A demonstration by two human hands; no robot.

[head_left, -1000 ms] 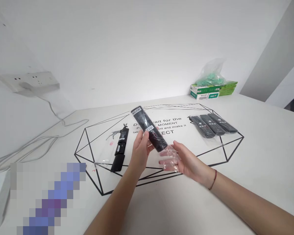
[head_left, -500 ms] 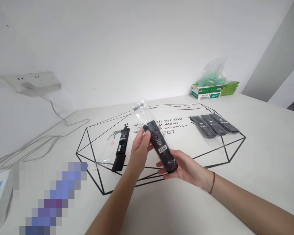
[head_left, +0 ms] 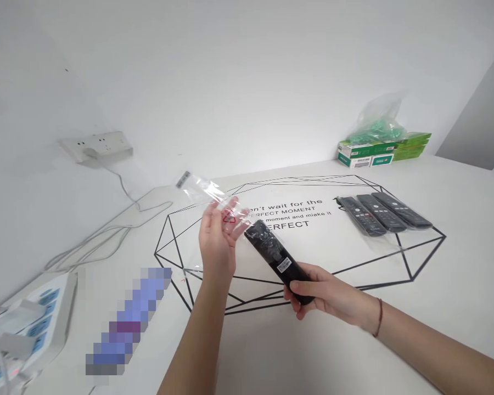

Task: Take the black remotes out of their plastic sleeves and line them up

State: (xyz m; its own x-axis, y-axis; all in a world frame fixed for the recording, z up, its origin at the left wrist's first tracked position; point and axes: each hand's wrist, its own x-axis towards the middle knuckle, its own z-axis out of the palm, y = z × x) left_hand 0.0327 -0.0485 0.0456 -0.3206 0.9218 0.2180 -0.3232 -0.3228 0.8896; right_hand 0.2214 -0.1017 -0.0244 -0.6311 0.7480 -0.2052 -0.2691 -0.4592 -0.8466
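A black remote control [head_left: 271, 252] is tilted over the tabletop with its back and a white barcode label facing up. Its lower end is gripped by my right hand [head_left: 327, 288], thumb on top. A clear plastic bag [head_left: 203, 189], marked with a red triangle and a barcode strip, stretches up and left from the remote and still covers its upper end. My left hand [head_left: 218, 252] grips this bag, its fingers partly seen through the film. Three bagged remotes [head_left: 381, 213] lie side by side at the right, buttons up.
Green and white boxes [head_left: 366, 153] carry a clear bag with green contents [head_left: 379, 129] by the wall. At left are a wall socket [head_left: 107, 145], loose cables [head_left: 102, 236], a power strip [head_left: 45, 318] and a pixelated blue item [head_left: 135, 315]. The white table [head_left: 354, 334] bears printed lines.
The bag has slid up and left along the remote, drawn by my left hand, baring the remote's lower part. My right hand now grips that end. The view has shifted left, and my left hand hides the opened remote.
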